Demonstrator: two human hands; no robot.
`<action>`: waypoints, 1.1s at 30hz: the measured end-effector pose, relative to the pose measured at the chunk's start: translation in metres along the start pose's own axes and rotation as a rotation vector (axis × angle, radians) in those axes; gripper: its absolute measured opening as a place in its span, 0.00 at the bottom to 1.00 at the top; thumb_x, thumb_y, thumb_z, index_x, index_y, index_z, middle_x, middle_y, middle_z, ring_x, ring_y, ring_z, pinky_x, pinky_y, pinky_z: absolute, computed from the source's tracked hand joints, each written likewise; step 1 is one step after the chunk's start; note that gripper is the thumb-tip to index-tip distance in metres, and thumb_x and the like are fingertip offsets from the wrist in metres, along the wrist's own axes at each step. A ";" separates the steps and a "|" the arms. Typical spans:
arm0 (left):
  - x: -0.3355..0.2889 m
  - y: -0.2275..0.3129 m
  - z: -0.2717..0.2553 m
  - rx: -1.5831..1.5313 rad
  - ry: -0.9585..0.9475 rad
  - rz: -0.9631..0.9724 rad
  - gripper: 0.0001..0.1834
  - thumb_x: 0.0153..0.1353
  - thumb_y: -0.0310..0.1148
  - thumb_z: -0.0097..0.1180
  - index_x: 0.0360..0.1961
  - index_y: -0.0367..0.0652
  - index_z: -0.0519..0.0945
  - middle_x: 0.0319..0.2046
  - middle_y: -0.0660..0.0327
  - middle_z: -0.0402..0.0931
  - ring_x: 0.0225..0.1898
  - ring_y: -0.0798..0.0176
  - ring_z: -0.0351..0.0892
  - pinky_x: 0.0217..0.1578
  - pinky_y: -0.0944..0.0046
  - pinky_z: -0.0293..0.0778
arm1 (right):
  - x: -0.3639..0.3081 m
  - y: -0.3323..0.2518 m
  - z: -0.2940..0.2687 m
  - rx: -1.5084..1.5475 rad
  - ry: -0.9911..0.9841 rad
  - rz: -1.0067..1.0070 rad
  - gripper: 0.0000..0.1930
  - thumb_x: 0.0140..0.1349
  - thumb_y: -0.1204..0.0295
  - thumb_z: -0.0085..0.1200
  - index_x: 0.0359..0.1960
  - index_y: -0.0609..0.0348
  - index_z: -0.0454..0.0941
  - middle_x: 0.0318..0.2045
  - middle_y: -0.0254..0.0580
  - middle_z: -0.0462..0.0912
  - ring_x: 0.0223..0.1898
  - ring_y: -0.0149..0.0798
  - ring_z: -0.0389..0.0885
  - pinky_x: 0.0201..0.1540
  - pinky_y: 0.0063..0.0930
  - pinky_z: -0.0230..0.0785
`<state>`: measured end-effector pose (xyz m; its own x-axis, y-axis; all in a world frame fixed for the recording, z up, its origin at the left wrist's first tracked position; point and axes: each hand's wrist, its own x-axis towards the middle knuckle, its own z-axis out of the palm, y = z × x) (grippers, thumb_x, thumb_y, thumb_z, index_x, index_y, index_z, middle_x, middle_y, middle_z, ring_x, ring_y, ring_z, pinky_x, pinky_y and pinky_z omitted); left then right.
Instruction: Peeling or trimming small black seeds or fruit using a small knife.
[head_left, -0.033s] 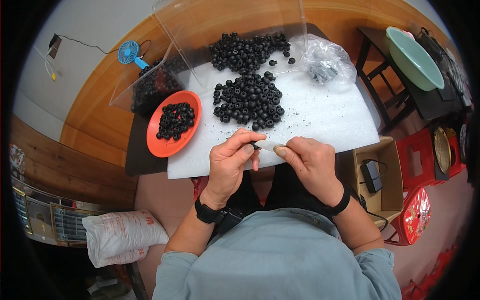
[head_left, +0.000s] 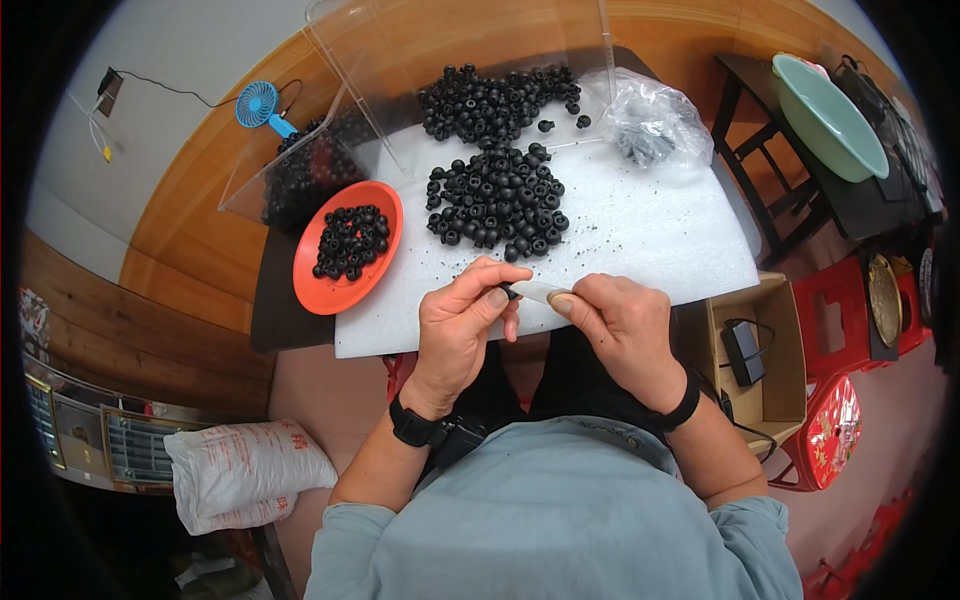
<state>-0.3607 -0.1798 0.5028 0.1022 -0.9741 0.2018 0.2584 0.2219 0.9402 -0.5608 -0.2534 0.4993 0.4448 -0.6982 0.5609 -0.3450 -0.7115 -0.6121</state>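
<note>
Between thumb and fingers of my left hand (head_left: 465,310) is a small black rounded part (head_left: 512,291), mostly covered by the fingertips. My right hand (head_left: 625,325) is closed on a knife, its handle hidden in the palm. The pale knife blade (head_left: 538,290) points left and meets the black part. Both hands are above the near edge of a white foam sheet (head_left: 660,255). Just beyond them lies a pile of black knobbed parts (head_left: 497,200), each round with a hole or stub. An orange-red plate (head_left: 312,270) to the left carries more such parts.
Behind the pile, a clear plastic bin (head_left: 385,140) lies tipped with more parts spilling out. A clear plastic bag (head_left: 655,120) sits right of it. A blue fan (head_left: 258,105) stands far left. At right are a cardboard box (head_left: 785,340) and a green basin (head_left: 830,120).
</note>
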 end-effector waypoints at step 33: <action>0.000 0.005 0.008 0.012 0.036 -0.025 0.13 0.72 0.21 0.52 0.52 0.28 0.83 0.42 0.60 0.75 0.32 0.68 0.76 0.33 0.71 0.75 | -0.002 0.006 -0.004 0.249 -0.043 0.096 0.14 0.68 0.62 0.63 0.28 0.57 0.82 0.19 0.43 0.78 0.21 0.44 0.78 0.25 0.37 0.66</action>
<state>-0.3669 -0.1788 0.5098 0.1302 -0.9770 0.1689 0.2499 0.1972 0.9480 -0.5671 -0.2564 0.4973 0.4561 -0.7538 0.4730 -0.1756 -0.5973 -0.7825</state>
